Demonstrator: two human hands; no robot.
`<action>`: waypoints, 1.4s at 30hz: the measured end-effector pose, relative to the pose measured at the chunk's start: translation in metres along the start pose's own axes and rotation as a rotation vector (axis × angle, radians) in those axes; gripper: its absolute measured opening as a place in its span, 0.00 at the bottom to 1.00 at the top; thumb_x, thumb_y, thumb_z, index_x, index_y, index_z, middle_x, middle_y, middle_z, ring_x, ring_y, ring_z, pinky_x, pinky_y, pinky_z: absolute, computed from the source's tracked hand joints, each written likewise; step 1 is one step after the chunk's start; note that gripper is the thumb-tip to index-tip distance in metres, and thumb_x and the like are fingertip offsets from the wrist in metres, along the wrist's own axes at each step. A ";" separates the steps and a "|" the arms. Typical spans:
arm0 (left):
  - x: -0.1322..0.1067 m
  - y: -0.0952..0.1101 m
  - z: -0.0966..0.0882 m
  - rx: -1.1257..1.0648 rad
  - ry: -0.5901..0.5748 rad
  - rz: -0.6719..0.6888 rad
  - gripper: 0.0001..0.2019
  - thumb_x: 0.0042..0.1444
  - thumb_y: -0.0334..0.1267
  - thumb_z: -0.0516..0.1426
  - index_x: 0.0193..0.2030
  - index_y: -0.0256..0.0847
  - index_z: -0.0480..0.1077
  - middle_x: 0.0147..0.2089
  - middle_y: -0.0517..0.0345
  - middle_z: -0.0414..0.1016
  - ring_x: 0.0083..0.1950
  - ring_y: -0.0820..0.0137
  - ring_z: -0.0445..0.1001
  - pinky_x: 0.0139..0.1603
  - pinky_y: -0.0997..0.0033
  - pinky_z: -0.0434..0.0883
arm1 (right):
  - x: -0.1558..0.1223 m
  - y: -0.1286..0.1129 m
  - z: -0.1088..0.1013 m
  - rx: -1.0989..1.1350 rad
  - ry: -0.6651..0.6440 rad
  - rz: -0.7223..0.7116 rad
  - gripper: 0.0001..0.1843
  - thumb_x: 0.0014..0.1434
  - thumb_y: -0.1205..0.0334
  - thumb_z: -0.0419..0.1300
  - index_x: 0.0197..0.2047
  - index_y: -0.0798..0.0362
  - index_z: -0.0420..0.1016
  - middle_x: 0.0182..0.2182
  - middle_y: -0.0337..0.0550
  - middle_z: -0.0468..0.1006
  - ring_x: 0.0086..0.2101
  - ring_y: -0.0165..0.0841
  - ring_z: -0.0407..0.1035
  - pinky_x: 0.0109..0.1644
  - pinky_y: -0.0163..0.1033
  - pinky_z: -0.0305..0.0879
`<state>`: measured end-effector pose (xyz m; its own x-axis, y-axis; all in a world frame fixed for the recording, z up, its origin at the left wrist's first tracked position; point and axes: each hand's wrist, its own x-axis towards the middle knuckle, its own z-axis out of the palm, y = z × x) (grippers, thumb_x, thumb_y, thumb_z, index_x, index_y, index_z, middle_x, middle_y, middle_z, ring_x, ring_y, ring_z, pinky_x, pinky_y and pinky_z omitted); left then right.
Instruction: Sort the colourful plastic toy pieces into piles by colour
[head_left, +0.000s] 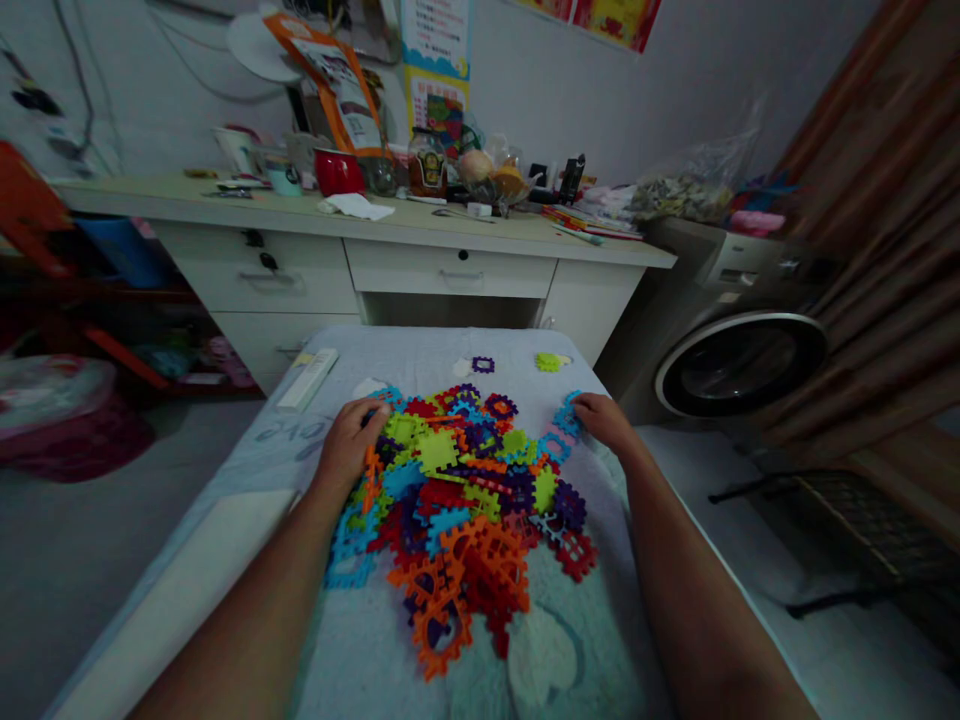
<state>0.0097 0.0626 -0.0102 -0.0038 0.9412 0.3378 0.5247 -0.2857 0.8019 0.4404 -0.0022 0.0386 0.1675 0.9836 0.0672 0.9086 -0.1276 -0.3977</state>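
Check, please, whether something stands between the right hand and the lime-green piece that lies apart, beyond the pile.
Nothing visible stands in the way: between the right hand, at the blue pieces, and the lime-green piece, only cloth shows.

Toothed pieces (437, 450) — over my feed I distinguish orange, red, lime green, sky blue and purple. Cloth (360, 650): pale blue, patterned with a paler heart (544, 655). Drawers (405, 268): white. Washing machine (694, 285): grey. Curtain (862, 260): brown.

Inside a home, a washing machine (742, 365) stands by a brown curtain (840, 290) at the frame's right, as a jar (427, 170) and red mug (339, 172) crowd the counter (274, 213), upper center.
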 end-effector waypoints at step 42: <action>-0.001 0.003 -0.002 -0.003 -0.021 -0.004 0.24 0.55 0.58 0.51 0.42 0.40 0.75 0.49 0.50 0.74 0.54 0.59 0.71 0.64 0.56 0.63 | 0.000 -0.001 0.014 -0.277 0.262 0.258 0.36 0.55 0.43 0.63 0.59 0.58 0.68 0.50 0.63 0.74 0.49 0.51 0.71 0.50 0.47 0.64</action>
<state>0.0098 0.0607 -0.0075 0.0122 0.9461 0.3237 0.5224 -0.2821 0.8047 0.4341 -0.0005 0.0260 0.4601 0.8543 0.2418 0.8867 -0.4280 -0.1750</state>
